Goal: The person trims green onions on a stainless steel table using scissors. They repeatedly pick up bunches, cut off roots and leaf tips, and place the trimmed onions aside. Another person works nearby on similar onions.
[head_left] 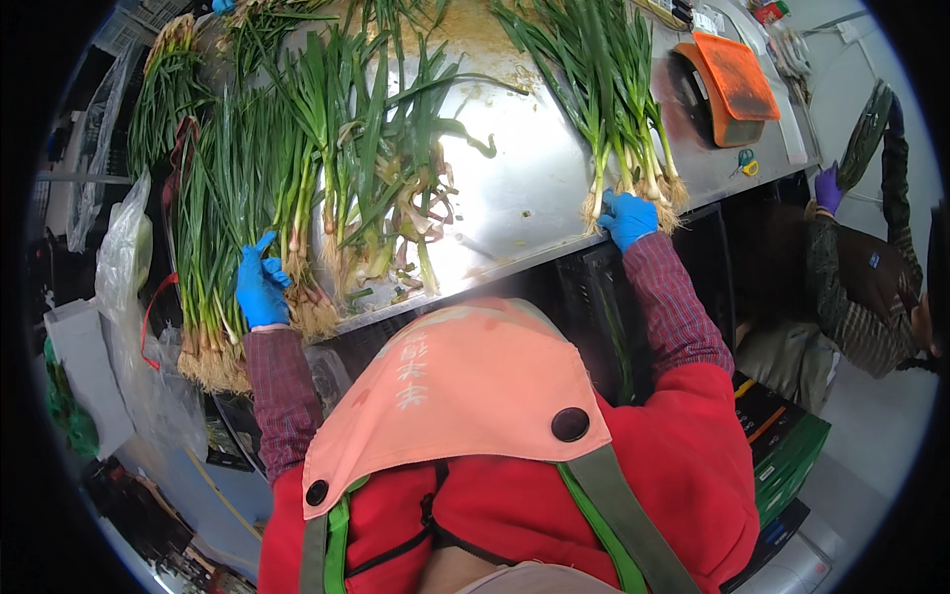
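My left hand [262, 287], in a blue glove, is beside the large pile of spring onions [223, 198] on the left. Its fingers are apart, and I see nothing in them. My right hand [630, 218], also gloved in blue, is at the rooted white ends of a smaller bunch of spring onions [618, 109] near the table's front edge. The fingers curl in against the lowest stalks, partly hidden. Between the two hands, nearer the left, lie loose stalks with peeled, withered leaves [416, 213].
The metal table [505, 188] carries scattered scraps. An orange-covered device [727, 89] and yellow-green scissors [745, 163] are at the right. Clear plastic [124, 257] hangs at the left edge. Another person's purple-gloved hand [827, 188] holds greens at the far right. Boxes [787, 455] stand beside me.
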The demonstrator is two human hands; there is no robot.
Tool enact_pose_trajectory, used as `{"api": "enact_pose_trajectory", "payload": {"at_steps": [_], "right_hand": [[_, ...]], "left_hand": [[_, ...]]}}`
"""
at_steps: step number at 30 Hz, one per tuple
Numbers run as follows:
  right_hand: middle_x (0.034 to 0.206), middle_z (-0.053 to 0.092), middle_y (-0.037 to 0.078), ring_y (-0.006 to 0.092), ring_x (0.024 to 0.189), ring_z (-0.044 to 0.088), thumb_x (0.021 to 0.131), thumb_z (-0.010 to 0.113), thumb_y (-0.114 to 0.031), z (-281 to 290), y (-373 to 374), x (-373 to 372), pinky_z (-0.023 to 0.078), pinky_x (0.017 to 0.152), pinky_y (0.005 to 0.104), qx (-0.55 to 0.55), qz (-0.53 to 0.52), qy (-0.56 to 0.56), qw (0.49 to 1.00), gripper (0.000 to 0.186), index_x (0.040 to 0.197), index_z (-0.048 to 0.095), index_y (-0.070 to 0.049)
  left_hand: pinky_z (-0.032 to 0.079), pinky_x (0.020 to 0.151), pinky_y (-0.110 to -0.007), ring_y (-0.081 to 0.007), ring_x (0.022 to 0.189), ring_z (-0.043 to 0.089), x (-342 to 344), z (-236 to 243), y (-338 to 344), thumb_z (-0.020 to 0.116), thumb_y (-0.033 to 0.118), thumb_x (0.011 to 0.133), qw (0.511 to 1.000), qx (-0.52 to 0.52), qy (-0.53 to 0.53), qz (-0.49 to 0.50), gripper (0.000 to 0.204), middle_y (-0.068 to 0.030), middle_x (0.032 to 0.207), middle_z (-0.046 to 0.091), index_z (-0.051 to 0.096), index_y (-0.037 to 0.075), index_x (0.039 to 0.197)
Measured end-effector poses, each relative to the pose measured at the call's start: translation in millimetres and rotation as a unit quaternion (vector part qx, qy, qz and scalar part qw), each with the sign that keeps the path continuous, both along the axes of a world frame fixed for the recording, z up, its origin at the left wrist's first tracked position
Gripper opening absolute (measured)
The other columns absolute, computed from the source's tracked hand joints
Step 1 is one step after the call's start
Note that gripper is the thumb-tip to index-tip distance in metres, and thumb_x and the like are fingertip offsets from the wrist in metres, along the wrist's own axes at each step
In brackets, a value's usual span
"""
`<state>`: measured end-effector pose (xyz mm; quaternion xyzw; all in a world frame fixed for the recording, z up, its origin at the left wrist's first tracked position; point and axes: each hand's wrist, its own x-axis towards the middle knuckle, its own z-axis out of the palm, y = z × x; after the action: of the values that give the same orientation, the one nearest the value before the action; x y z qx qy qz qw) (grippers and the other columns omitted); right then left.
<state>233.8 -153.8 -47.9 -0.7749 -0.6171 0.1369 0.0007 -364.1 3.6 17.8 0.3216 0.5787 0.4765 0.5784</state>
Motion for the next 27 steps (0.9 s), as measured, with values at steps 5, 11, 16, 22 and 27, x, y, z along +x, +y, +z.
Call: {"api": "enact_pose_trajectory", "payload": {"at_steps": [5,11,16,22,27], "right_hand": [[0.069,0.067,0.013,0.0324,0.067,0.067,0.077,0.063,-0.025,-19.1,8.4,12.2,0.050,0.057,0.0454,-0.014,0.036,-0.112,0.993,0.016,0.069,0.070,-0.013],[0.081,0.070,0.018,0.0342,0.068,0.068,0.089,0.052,-0.033,18.3,-5.6,-5.3,0.052,0.062,0.0499,-0.035,-0.135,-0.175,0.975,0.036,0.077,0.072,-0.006],[0.082,0.070,0.014,0.0290,0.074,0.068,0.088,0.068,-0.023,54.5,-10.1,-42.7,0.053,0.068,0.0402,0.220,-0.117,-0.029,0.968,0.018,0.084,0.070,-0.006],[0.112,0.067,0.017,0.0261,0.101,0.066,0.084,0.070,-0.005,56.6,81.2,-148.4,0.053,0.085,0.0339,0.314,0.037,0.330,0.889,0.042,0.125,0.061,0.000],[0.120,0.062,0.020,0.0325,0.103,0.064,0.073,0.083,-0.030,62.0,111.6,-246.2,0.052,0.086,0.0402,0.091,0.072,0.222,0.968,0.090,0.145,0.037,0.000]], "left_hand": [[0.034,0.048,-0.024,-0.0074,0.053,0.043,14.3,-12.7,-1.9,0.045,0.039,0.102,0.997,-0.034,-0.057,-0.031,0.045,0.0021,0.065,0.053,0.060,0.002,0.122],[0.045,0.056,-0.022,-0.0085,0.063,0.053,9.2,-11.0,-11.1,0.052,0.028,0.100,0.994,0.021,0.093,0.049,0.035,-0.0057,0.087,0.064,0.061,0.005,0.124],[0.047,0.066,-0.021,-0.0089,0.085,0.061,1.4,-11.8,-12.5,0.055,0.023,0.100,0.969,0.101,0.215,0.067,0.031,-0.0026,0.110,0.067,0.061,0.009,0.127],[0.049,0.071,-0.027,-0.0120,0.088,0.064,47.4,-35.1,31.6,0.063,0.028,0.094,0.980,0.054,0.169,-0.089,0.037,-0.0076,0.102,0.070,0.065,0.001,0.119],[0.051,0.077,-0.042,-0.0328,0.088,0.067,83.0,-50.0,68.9,0.067,0.037,0.085,0.834,0.031,0.494,-0.243,0.044,-0.0197,0.099,0.069,0.065,0.001,0.111]]}}
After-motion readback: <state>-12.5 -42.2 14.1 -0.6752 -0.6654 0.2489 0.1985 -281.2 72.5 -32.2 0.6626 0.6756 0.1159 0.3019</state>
